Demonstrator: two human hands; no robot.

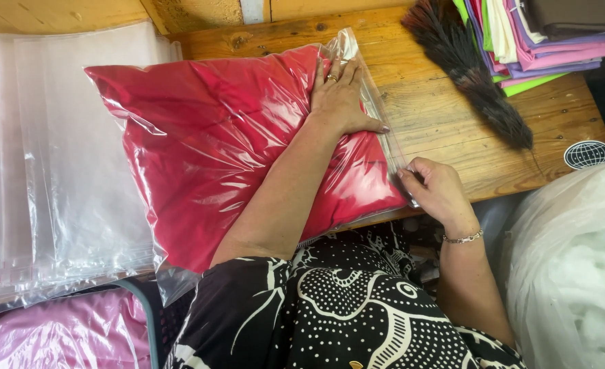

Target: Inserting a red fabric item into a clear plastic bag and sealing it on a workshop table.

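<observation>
Left hand [340, 96]: open, fingers spread flat, palm pressed down on the upper right part of the red cushion sealed in a clear plastic bag [234, 150]. A ring shows on one finger. The forearm lies across the bag's lower half.

Right hand [436, 188]: fingers closed in a pinch on the clear bag's right-hand edge strip [388, 137], near the bag's lower corner. A thin bracelet sits on the wrist.

The bagged red cushion lies flat on the wooden plank counter [446, 116], its lower left corner hanging past the near edge toward the person's body. The bag film is wrinkled and glossy over the red fabric.

Left of it, touching or just overlapping: a stack of empty clear plastic bags [49, 164], flat, with a thin red line down the left margin. Below that stack, at the lower left, a pink cushion in clear plastic [63, 338].

Upper right of the counter: a dark feather duster [473, 72] lying slantwise, and beside it a pile of folded fabrics in pink, purple, green and brown [548, 37]. Near the counter's right edge, a round black-and-white globe-pattern sticker [587, 154]. Lower right: a large clear bag of white stuffing [576, 273].
</observation>
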